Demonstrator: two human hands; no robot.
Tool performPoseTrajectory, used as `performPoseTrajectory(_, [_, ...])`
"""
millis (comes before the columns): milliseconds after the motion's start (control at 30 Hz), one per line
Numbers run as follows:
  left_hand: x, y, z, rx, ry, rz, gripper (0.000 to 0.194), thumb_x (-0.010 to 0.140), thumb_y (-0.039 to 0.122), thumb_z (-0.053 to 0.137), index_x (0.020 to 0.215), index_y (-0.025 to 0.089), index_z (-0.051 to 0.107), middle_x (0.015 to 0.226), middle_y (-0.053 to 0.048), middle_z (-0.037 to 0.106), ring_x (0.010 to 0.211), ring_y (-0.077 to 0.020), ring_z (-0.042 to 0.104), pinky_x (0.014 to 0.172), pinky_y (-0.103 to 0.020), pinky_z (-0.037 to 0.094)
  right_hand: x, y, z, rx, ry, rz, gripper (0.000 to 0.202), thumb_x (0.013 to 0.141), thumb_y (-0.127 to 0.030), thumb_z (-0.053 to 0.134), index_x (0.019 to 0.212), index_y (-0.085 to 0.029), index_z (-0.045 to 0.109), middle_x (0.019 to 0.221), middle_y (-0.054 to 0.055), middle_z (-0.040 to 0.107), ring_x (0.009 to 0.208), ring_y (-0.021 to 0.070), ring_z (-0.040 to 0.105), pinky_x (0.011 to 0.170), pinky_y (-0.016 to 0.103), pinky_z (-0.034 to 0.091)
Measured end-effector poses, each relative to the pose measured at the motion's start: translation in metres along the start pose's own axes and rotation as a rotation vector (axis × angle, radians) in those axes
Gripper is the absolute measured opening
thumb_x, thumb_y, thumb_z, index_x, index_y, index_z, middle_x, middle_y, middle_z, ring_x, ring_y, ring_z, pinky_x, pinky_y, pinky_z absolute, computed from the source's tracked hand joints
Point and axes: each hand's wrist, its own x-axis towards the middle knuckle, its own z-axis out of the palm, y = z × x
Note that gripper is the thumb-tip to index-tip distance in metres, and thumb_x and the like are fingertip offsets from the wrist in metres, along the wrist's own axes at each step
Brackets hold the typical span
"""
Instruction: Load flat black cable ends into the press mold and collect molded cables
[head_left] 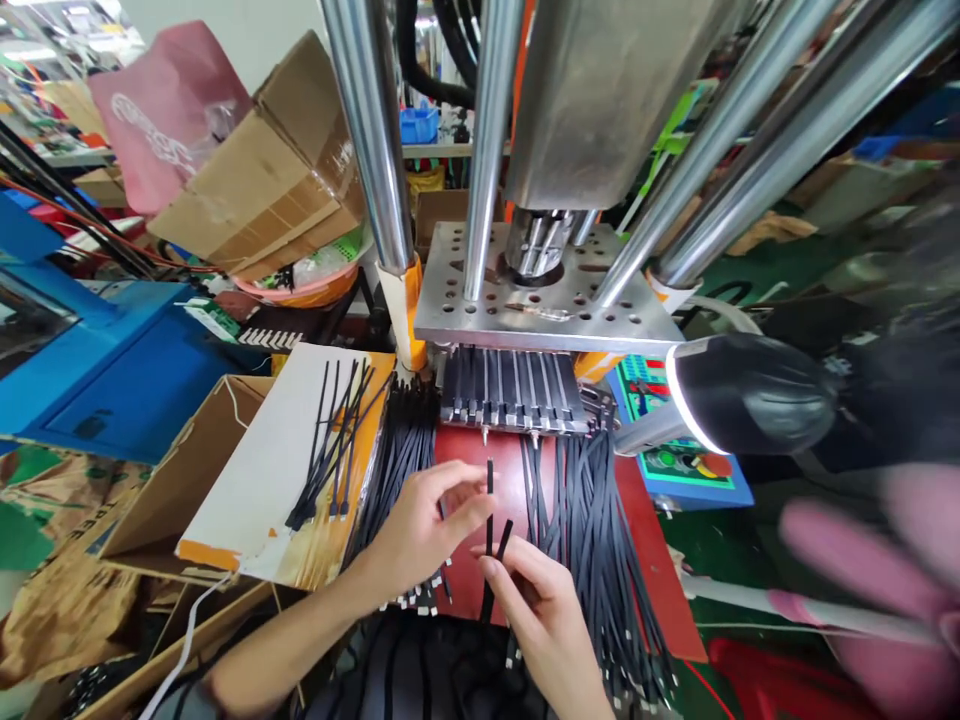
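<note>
A thin black flat cable stands upright in front of me, over the red work surface. Near its top end, the thumb and fingers of my left hand pinch it. Lower down, my right hand is closed on the cable, and a short black end sticks up above its fingers. Just beyond my hands is a metal fixture with several black strips lying in its slots. A bundle of black cables lies to the right of my right hand, and another bundle lies left of my left hand.
Above the fixture hangs a steel press plate on thick metal rods. A black lamp juts in from the right, above a control box with buttons. Several cables lie on a white board over a carton. Blurred pink shapes fill the right edge.
</note>
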Motion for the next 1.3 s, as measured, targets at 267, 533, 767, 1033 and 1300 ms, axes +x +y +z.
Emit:
performPoseTrajectory(267, [0.021, 0.007, -0.007, -0.017, -0.195, 0.108, 0.04, 0.098, 0.049, 0.065, 0.087, 0.015, 0.082, 0.082, -0.007, 0.076, 0.073, -0.0154, 0.067, 0.07, -0.026, 0.049, 0.0, 0.011, -0.011, -0.028, 0.118, -0.158, 0.018, 0.101, -0.024, 0.06, 0.107, -0.023, 0.077, 0.088, 0.003, 0.065, 0.076, 0.0146, 0.063, 0.069, 0.023, 0.051])
performPoseTrajectory(533, [0.021, 0.003, -0.009, -0.156, -0.355, 0.162, 0.036, 0.095, 0.045, 0.071, 0.086, 0.012, 0.082, 0.086, -0.009, 0.071, 0.076, -0.0138, 0.066, 0.067, -0.023, 0.049, 0.011, -0.008, -0.017, -0.058, -0.039, -0.177, 0.032, 0.101, -0.025, 0.059, 0.069, -0.02, 0.059, 0.073, 0.0, 0.056, 0.067, 0.0129, 0.052, 0.061, 0.023, 0.043])
performPoseTrajectory(767, [0.059, 0.006, -0.023, 0.098, -0.159, 0.29, 0.033, 0.098, 0.038, 0.068, 0.079, 0.013, 0.079, 0.075, -0.004, 0.07, 0.068, -0.0136, 0.063, 0.066, -0.026, 0.05, -0.005, 0.015, 0.014, 0.026, -0.174, 0.103, 0.033, 0.099, -0.039, 0.058, 0.072, -0.021, 0.05, 0.068, -0.003, 0.048, 0.061, 0.0126, 0.045, 0.056, 0.024, 0.037])
performPoseTrajectory(1033, [0.158, -0.058, -0.038, 0.533, 0.26, 0.408, 0.017, 0.096, 0.027, 0.07, 0.085, 0.018, 0.081, 0.125, -0.011, 0.076, 0.118, -0.0278, 0.069, 0.111, -0.047, 0.048, 0.071, -0.014, -0.053, -0.229, -0.334, 0.04, 0.044, 0.093, -0.052, 0.063, 0.063, -0.021, 0.055, 0.062, -0.002, 0.044, 0.062, 0.0156, 0.04, 0.058, 0.029, 0.032])
performPoseTrajectory(1300, [0.159, -0.069, -0.042, 0.528, 0.438, 0.433, 0.031, 0.103, 0.027, 0.055, 0.13, 0.015, 0.064, 0.128, -0.015, 0.072, 0.125, -0.0281, 0.066, 0.109, -0.048, 0.054, 0.215, -0.015, -0.084, -0.235, -0.253, 0.012, 0.052, 0.083, -0.069, 0.068, 0.073, -0.018, 0.068, 0.054, -0.005, 0.045, 0.05, 0.0106, 0.035, 0.051, 0.027, 0.026])
